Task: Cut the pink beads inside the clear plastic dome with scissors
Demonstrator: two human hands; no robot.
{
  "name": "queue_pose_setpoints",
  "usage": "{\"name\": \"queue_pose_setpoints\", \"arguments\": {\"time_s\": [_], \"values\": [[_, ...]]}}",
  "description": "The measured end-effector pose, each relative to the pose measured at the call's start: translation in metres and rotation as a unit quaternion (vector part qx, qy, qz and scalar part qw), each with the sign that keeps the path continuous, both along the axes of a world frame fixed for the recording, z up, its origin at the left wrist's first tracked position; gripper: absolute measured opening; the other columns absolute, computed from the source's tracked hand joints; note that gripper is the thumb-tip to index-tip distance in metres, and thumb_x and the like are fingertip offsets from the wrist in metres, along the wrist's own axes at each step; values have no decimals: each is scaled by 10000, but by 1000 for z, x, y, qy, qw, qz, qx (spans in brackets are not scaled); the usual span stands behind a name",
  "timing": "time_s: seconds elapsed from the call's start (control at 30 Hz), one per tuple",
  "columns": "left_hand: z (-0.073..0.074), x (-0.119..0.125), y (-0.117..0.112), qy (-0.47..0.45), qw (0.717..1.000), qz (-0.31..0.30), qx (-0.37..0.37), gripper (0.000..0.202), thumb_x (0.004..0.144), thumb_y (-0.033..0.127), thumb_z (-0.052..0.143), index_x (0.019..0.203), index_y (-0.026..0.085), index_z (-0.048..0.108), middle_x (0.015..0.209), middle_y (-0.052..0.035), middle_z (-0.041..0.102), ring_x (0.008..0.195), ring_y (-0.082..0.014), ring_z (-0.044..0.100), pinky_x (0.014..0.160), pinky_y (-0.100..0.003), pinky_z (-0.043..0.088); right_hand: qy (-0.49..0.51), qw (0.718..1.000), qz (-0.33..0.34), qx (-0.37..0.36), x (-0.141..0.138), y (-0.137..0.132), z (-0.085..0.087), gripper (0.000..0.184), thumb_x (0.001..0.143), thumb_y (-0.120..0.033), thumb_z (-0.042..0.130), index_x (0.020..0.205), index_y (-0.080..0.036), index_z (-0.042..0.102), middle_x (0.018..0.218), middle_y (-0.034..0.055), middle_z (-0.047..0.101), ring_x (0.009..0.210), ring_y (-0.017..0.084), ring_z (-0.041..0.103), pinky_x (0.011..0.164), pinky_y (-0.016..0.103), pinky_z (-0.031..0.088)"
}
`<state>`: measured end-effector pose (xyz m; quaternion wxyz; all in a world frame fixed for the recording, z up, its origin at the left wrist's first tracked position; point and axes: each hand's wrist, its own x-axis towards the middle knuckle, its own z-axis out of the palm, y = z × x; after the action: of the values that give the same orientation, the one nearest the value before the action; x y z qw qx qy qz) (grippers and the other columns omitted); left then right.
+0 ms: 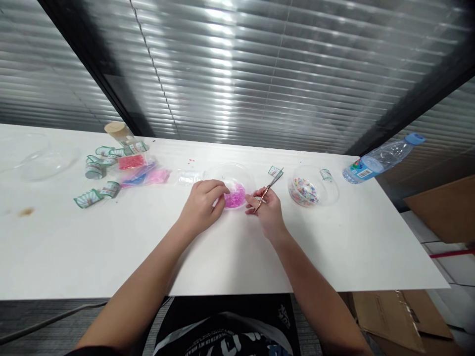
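My left hand [203,203] rests curled at the near rim of a clear plastic bowl [233,175] that holds bright pink beads [235,197]; whether it pinches anything is hidden by the fingers. My right hand [267,211] grips small scissors [270,187], blades pointing up and away to the right, just beside that bowl. A second clear bowl [326,190] with mixed coloured beads [304,192] stands to the right of my right hand.
Small bags of red, blue and pink beads [138,169] and several green-labelled packets [97,168] lie at the left on the white table [111,247]. A cork-lidded jar [119,132] stands behind them. A water bottle [382,159] lies at the right edge. Cardboard boxes [441,207] sit beyond.
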<state>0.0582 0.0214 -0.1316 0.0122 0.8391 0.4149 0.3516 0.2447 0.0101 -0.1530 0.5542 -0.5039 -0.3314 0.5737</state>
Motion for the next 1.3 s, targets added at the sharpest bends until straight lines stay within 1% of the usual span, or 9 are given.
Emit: {"name": "queue_pose_setpoints", "arguments": {"time_s": [0.1,0.27,0.37,0.6,0.7,0.8,0.97,1.2,1.3], "values": [[0,0,-3,26,999,-13,-34,191,880,117,455,922,164,636,918,-67,683,823,-172,650,707,-295,490,16,1000,14,19,0,-1,2,429,598,-301,838,797,-188,475,800,-64,534,552,62,572,514,221,538],[2,2,-12,115,986,26,-120,204,933,203,453,998,206,646,980,-46,694,780,-169,670,585,-256,469,19,998,54,15,-1,-4,6,400,608,-290,835,784,-187,491,715,-73,555,502,71,575,535,238,534],[3,2,-14,141,977,31,-154,190,921,230,498,1031,215,651,984,-53,690,756,-180,671,559,-258,456,21,996,85,13,-3,-8,8,379,620,-294,829,768,-186,498,667,-71,562,493,81,575,517,233,513],[2,4,-15,173,967,42,-181,154,897,211,523,950,228,667,859,-38,675,665,-177,642,468,-243,347,29,993,112,7,-5,-13,10,368,616,-284,842,737,-183,510,630,-78,544,478,80,566,493,220,485],[4,5,-16,163,971,38,-170,178,895,197,500,891,233,674,780,-30,660,617,-161,619,463,-236,334,28,993,114,5,-4,-13,10,361,629,-291,839,742,-184,513,631,-73,553,491,85,573,499,223,485],[5,6,-16,148,975,40,-161,196,899,202,481,881,232,674,752,-31,662,626,-157,619,475,-228,348,26,994,109,8,-3,-13,9,358,640,-309,833,741,-183,514,621,-65,565,499,92,576,513,233,494],[6,4,-15,137,975,67,-159,209,907,205,465,947,219,670,849,-39,707,687,-175,653,493,-241,381,22,997,80,-11,-4,-12,9,376,616,-320,844,749,-179,522,634,-68,565,497,83,569,536,244,525],[9,3,-16,42,987,48,-148,163,921,218,498,900,201,659,917,-34,712,782,-169,665,630,-265,477,34,998,46,-22,-3,-10,9,395,590,-298,857,752,-176,518,660,-75,566,486,73,568,525,235,513],[9,2,-15,11,989,43,-139,129,916,213,519,907,196,647,910,-35,700,771,-159,651,657,-273,490,40,998,36,-22,-1,-9,11,395,592,-281,858,753,-174,513,654,-75,563,481,71,567,513,225,490]]}}
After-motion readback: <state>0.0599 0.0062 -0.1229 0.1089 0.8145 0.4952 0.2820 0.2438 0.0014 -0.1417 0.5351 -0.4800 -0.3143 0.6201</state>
